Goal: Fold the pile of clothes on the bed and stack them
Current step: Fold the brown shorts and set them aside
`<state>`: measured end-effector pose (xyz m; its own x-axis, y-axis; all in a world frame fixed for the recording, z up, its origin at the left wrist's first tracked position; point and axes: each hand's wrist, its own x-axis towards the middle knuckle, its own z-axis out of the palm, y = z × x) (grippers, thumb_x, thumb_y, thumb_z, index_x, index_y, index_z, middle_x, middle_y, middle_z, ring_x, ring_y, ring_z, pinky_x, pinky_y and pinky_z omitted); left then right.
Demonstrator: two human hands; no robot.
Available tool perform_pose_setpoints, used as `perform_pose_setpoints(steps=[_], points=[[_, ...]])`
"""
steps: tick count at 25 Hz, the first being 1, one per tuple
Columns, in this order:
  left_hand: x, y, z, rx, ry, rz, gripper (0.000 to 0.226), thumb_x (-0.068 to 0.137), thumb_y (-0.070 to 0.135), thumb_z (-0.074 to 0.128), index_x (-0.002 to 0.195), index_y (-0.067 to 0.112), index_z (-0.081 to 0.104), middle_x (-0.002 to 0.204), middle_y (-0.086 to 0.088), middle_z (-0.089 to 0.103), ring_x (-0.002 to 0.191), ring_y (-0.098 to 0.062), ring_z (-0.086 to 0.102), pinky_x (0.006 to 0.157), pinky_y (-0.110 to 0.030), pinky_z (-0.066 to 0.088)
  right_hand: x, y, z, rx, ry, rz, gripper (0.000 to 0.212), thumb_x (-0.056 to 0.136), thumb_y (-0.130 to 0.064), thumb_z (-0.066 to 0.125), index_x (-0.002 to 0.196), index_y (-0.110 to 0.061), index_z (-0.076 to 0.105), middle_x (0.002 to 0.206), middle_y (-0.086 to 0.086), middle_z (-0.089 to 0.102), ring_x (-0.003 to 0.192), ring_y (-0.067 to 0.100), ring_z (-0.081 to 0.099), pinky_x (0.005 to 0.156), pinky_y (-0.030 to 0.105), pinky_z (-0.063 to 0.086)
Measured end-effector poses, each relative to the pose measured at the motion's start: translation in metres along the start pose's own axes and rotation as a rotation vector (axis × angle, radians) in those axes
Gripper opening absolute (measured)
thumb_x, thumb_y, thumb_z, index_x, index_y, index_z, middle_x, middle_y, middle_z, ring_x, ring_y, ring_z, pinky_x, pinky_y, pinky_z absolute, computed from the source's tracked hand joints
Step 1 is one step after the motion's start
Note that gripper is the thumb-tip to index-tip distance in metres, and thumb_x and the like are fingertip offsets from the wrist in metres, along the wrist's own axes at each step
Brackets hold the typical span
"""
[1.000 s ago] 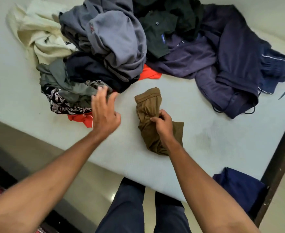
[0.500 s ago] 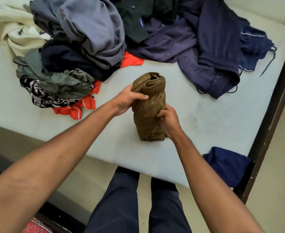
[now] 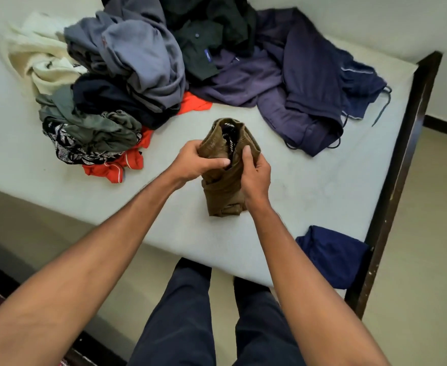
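Observation:
A folded olive-brown garment (image 3: 221, 192) stands on end on the pale bed (image 3: 322, 186), its waistband opening and a dark drawstring showing at the top. My left hand (image 3: 197, 161) grips its upper left side, the thumb across the front. My right hand (image 3: 255, 175) clasps its right side. Behind lies the unfolded pile of clothes (image 3: 127, 83): grey, cream, dark green, black-and-white patterned, orange-red pieces. Purple and navy trousers (image 3: 304, 83) are spread at the back right.
A folded navy garment (image 3: 333, 253) sits at the bed's near right corner. A dark wooden bed frame (image 3: 399, 178) runs along the right edge. My legs in dark trousers stand against the near edge, on a tiled floor.
My left hand came over from the pile and took hold of the brown garment. Both hands folded it up from lying flat into a compact bundle standing on end.

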<state>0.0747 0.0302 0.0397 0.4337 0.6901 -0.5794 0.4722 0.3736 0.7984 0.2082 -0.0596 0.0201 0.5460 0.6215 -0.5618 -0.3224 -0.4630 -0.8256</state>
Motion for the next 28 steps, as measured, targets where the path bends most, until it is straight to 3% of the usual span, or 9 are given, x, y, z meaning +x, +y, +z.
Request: perform_pose_setpoints(steps=[3,6,9,12,16,20,22,24,28], points=[[-0.031,0.015,-0.03,0.449,0.152,0.119,0.028,0.066,0.035,0.082,0.08,0.013,0.071,0.076,-0.008,0.073,0.07,-0.021,0.07,0.069,-0.04,0.06,-0.01,-0.029,-0.033,0.065,-0.003,-0.003,0.018,0.107,-0.028,0.051,0.11,-0.023,0.067,0.103,-0.007,0.071,0.096,0.004,0.066,0.083,0.017,0.055],[-0.068,0.039,-0.06,0.815,0.243,0.351,0.036,0.06,0.047,0.063,0.064,0.012,0.059,0.061,-0.006,0.059,0.063,-0.026,0.061,0.061,-0.041,0.052,-0.013,-0.055,-0.067,0.028,-0.108,-0.073,0.024,0.105,-0.031,0.053,0.116,-0.017,0.07,0.113,0.004,0.073,0.106,0.019,0.068,0.103,0.044,0.054],[-0.11,0.064,-0.08,1.028,0.169,0.433,0.034,0.055,0.054,0.059,0.062,0.02,0.059,0.07,0.003,0.055,0.073,-0.027,0.056,0.066,-0.038,0.047,-0.025,-0.086,-0.091,-0.228,-0.261,-0.244,0.039,0.096,-0.041,0.058,0.11,-0.008,0.072,0.109,0.016,0.074,0.099,0.02,0.068,0.099,0.054,0.054],[-0.144,0.088,-0.091,1.031,0.084,0.362,0.025,0.053,0.053,0.074,0.067,0.033,0.069,0.093,0.01,0.057,0.086,-0.015,0.055,0.074,-0.032,0.045,-0.047,-0.126,-0.109,-0.327,-0.384,-0.34,0.042,0.089,-0.044,0.062,0.099,-0.006,0.074,0.101,0.021,0.075,0.09,0.024,0.069,0.094,0.056,0.054],[-0.165,0.115,-0.103,0.884,0.017,0.171,0.024,0.066,0.026,0.088,0.085,0.027,0.075,0.088,0.008,0.072,0.083,-0.014,0.068,0.072,-0.03,0.054,-0.073,-0.171,-0.119,-0.253,-0.436,-0.282,0.026,0.098,-0.028,0.064,0.102,-0.006,0.076,0.098,0.016,0.077,0.092,0.033,0.074,0.09,0.045,0.058],[-0.184,0.112,-0.111,0.421,-0.084,0.06,0.028,0.071,0.011,0.088,0.093,0.011,0.07,0.081,-0.003,0.072,0.072,-0.017,0.07,0.06,-0.028,0.057,-0.089,-0.175,-0.126,-0.36,-0.424,-0.293,0.024,0.093,-0.03,0.074,0.108,-0.012,0.075,0.102,0.01,0.077,0.099,0.031,0.074,0.089,0.042,0.061],[-0.193,0.099,-0.112,0.113,-0.142,-0.03,0.037,0.066,0.002,0.086,0.099,0.004,0.068,0.081,-0.006,0.073,0.07,-0.018,0.071,0.055,-0.026,0.057,-0.097,-0.167,-0.13,-0.458,-0.4,-0.299,0.021,0.091,-0.031,0.076,0.108,-0.019,0.076,0.099,0.003,0.078,0.096,0.024,0.075,0.085,0.038,0.062],[-0.194,0.083,-0.119,0.043,-0.123,-0.05,0.052,0.052,0.011,0.092,0.099,0.002,0.07,0.081,-0.008,0.074,0.072,-0.018,0.072,0.062,-0.029,0.059,-0.105,-0.157,-0.123,-0.481,-0.286,-0.366,0.02,0.094,-0.032,0.072,0.109,-0.019,0.077,0.097,-0.001,0.078,0.094,0.018,0.075,0.083,0.037,0.062],[-0.188,0.077,-0.128,-0.251,0.009,-0.038,0.014,0.084,-0.001,0.072,0.097,0.002,0.069,0.074,-0.005,0.074,0.062,-0.016,0.071,0.056,-0.027,0.059,-0.114,-0.138,-0.099,-0.367,0.012,-0.462,0.022,0.098,-0.03,0.067,0.11,-0.015,0.077,0.096,-0.003,0.077,0.092,0.016,0.073,0.083,0.037,0.062]])
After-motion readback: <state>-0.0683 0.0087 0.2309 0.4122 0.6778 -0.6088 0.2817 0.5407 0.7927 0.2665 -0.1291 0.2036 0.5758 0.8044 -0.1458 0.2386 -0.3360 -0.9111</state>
